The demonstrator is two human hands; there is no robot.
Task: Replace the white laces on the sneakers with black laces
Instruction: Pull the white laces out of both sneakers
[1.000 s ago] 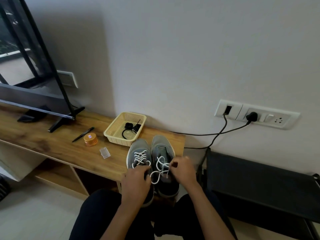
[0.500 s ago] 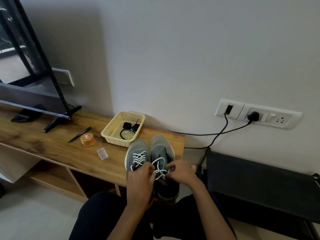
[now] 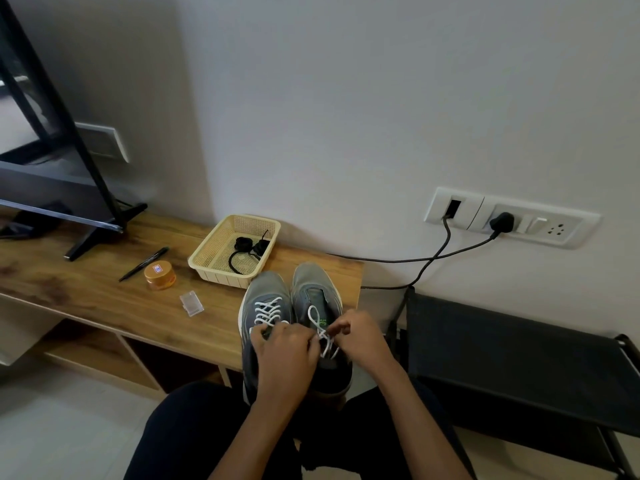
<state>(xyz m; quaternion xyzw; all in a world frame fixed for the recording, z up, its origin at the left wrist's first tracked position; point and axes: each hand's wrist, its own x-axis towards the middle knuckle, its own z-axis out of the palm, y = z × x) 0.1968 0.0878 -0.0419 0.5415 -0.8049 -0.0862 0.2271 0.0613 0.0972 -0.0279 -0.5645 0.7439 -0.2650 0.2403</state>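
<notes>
Your left hand (image 3: pixel 284 348) and right hand (image 3: pixel 360 337) each pinched the white lace (image 3: pixel 316 318) between them, over the sneaker (image 3: pixel 311 285) beneath; soft and limp, it likely wanted gripping close to the eyelets.

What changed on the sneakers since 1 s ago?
Left hand moved in toward the right hand; both pinch the white lace close together over the half-unlaced sneaker. Laced sneaker, basket with black laces, pen and jar stayed put.
</notes>
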